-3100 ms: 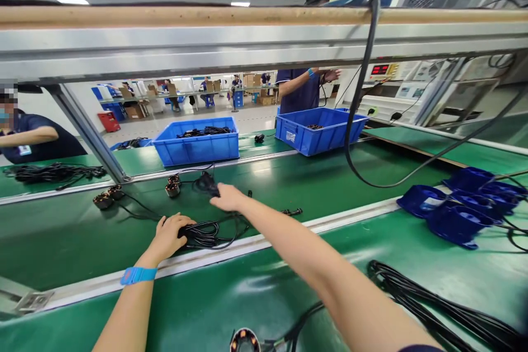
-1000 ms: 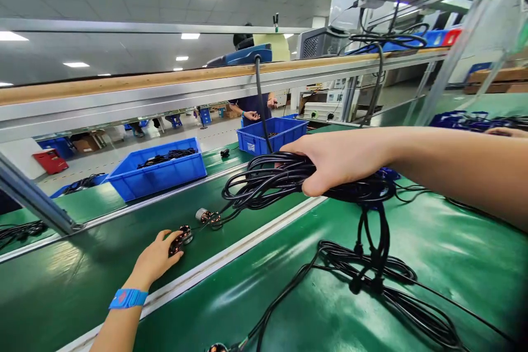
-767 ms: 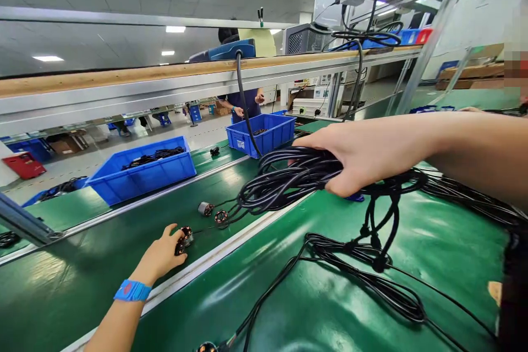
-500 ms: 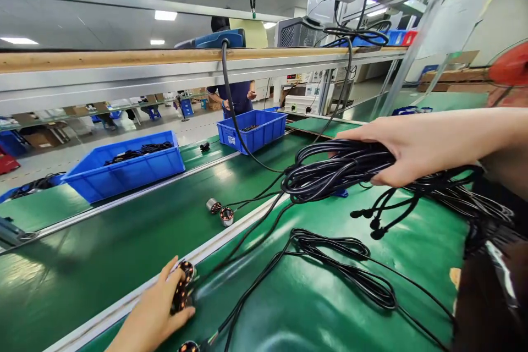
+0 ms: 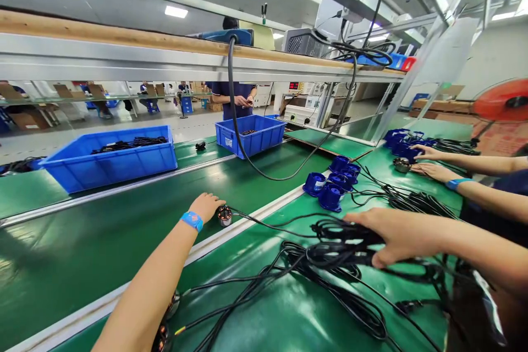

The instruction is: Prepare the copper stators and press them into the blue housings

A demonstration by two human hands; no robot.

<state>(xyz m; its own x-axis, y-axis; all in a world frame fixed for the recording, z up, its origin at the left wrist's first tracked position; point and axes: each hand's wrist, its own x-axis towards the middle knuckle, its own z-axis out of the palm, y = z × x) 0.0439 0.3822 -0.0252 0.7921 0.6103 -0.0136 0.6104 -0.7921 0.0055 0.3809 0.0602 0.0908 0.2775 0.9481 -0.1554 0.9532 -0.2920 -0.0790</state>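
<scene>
My left hand (image 5: 207,209), with a blue band at its wrist, reaches across the belt edge. Its fingers curl over a round motor stator (image 5: 225,215) with copper windings; the thumb side is hidden. Loops of a black cable bundle (image 5: 342,247) are in my right hand (image 5: 390,236), low over the green mat and slightly blurred. Under and beside it lies another coiled cable bundle (image 5: 358,308). Black leads run left to more stators (image 5: 161,336), partly covered by my left forearm.
Blue plastic housings (image 5: 330,190) stand on the mat beyond my right hand. At right, a co-worker's hands (image 5: 433,168) touch a stator (image 5: 401,165). Blue bins (image 5: 119,157) line the far belt side. A hanging cable (image 5: 231,93) crosses in front of another person.
My left hand has left the near stators and moved forward to the farther ones. My right hand has lowered the cable bundle towards the mat, uncovering the blue housings and co-worker's hands.
</scene>
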